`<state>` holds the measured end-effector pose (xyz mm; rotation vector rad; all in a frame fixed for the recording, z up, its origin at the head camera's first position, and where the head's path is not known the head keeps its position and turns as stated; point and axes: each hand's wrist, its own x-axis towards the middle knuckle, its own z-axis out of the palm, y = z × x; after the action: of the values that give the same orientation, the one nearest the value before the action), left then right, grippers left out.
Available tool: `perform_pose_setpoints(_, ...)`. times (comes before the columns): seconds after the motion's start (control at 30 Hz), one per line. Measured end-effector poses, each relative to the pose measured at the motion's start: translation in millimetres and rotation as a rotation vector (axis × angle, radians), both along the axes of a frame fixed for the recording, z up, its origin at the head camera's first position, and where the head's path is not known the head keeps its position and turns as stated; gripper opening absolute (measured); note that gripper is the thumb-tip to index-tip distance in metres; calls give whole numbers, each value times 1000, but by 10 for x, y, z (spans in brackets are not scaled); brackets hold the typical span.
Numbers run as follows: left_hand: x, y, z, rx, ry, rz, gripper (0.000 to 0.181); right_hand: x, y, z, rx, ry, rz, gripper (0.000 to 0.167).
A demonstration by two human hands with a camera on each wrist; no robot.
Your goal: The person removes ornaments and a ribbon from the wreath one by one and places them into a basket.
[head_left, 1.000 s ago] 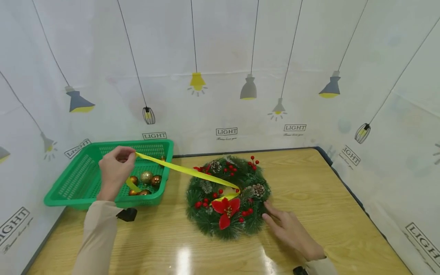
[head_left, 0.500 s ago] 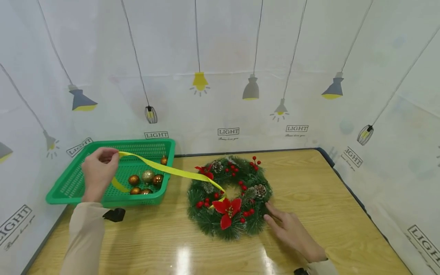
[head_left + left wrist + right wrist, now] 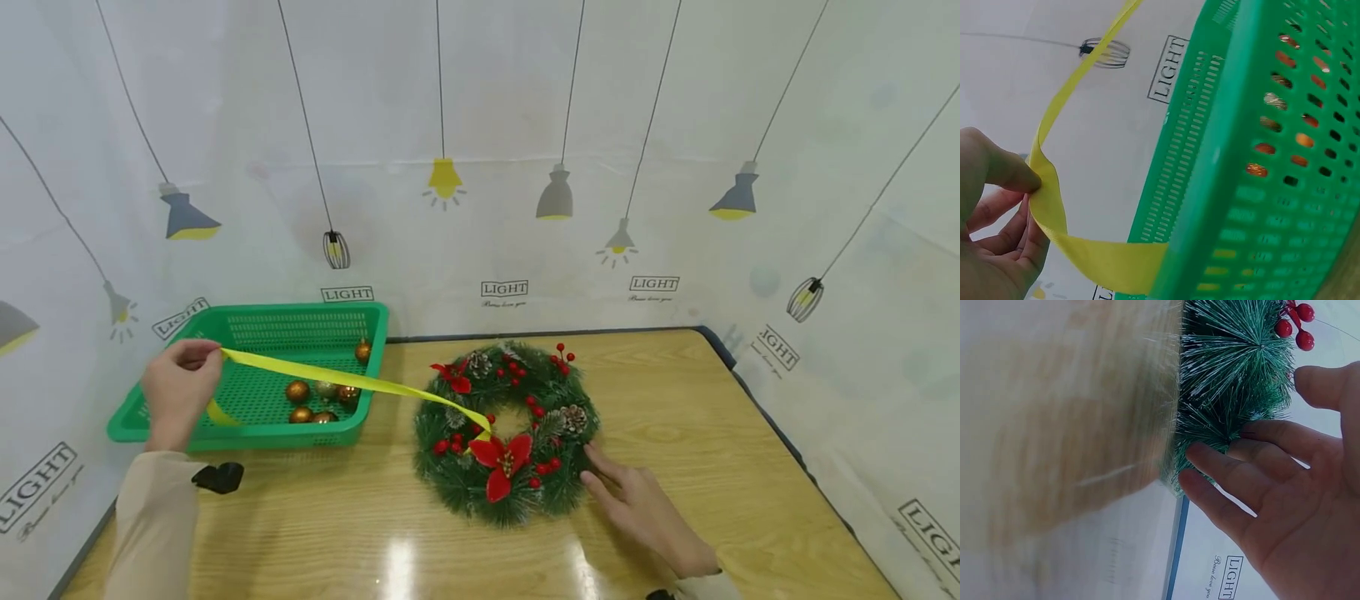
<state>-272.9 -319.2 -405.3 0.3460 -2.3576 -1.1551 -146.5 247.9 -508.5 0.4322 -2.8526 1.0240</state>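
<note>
My left hand pinches a yellow ribbon between thumb and fingertips, above the left part of the green basket. From there the ribbon stretches to the middle of the Christmas wreath, passing under or behind a red poinsettia. A loose end droops from the hand into the basket, as the ribbon in the left wrist view shows. My right hand lies at the wreath's right side. In the right wrist view its straight fingers touch the green needles.
The green basket stands at the back left of the wooden table, with several gold and copper baubles inside. A printed cloth wall rises behind the table. Pine cones and red berries decorate the wreath.
My left hand has moved left over the basket, drawing the ribbon along. Less ribbon shows inside the wreath's ring. The right hand has stayed beside the wreath.
</note>
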Motion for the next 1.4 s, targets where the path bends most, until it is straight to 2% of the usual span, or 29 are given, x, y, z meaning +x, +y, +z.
perform_pose_setpoints(0.3,-18,-141,80,50,-65,65,17,-13,0,-3,-21,-16,1,51)
perform_pose_setpoints(0.43,-42,-207,106,58,-88,114,12,-22,1,-7,-38,-31,13,52)
perform_pose_setpoints(0.57,-69,-272,120,71,-114,141,9,-19,0,-18,-15,-14,3,51)
perform_pose_setpoints(0.73,-78,-346,151,102,-85,177,11,-4,7,-27,-3,-6,-5,50)
perform_pose_setpoints(1.0,-3,-479,182,123,-26,268,20,-16,13,-24,-51,-31,-14,51)
perform_pose_setpoints(1.13,41,-547,157,89,-50,322,14,-17,14,-30,-50,-31,-4,50)
perform_pose_setpoints(1.2,61,-568,148,82,-60,341,20,-17,18,-28,-44,-38,-7,50)
perform_pose_setpoints(1.4,77,-600,103,114,-79,357,15,-5,25,-25,-49,-43,-14,50)
